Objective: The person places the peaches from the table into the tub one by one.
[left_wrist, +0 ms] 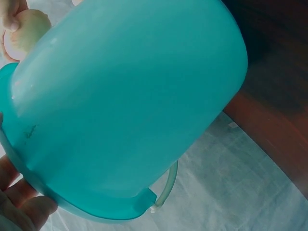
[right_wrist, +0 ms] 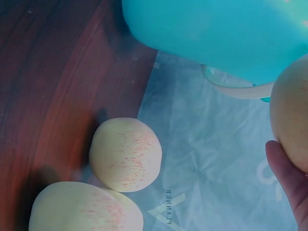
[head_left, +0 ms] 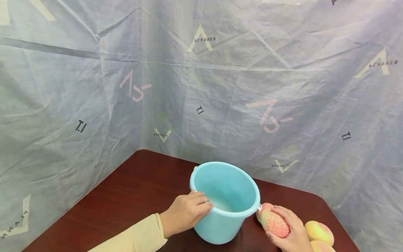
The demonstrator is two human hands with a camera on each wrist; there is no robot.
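Observation:
A light blue bucket [head_left: 217, 224] stands upright on the dark red table. My left hand [head_left: 187, 211] grips the near left of its rim, fingers hooked over the edge; the left wrist view shows the bucket's outer wall [left_wrist: 130, 96] filling most of the picture. Just right of the bucket, my right hand [head_left: 291, 229] holds a pink and yellow peach [head_left: 274, 220] near the rim. In the right wrist view the held peach [right_wrist: 293, 115] is cut off by the picture's edge, with the thumb against it. No fruit shows in the visible part of the bucket's inside.
Two more peaches lie on the table right of my right hand, one yellow peach [head_left: 319, 232] behind a nearer peach [head_left: 322, 246]. A pale handle [right_wrist: 236, 90] hangs on the bucket's side. Grey printed cloth [head_left: 236, 87] hangs behind the table [head_left: 151, 182].

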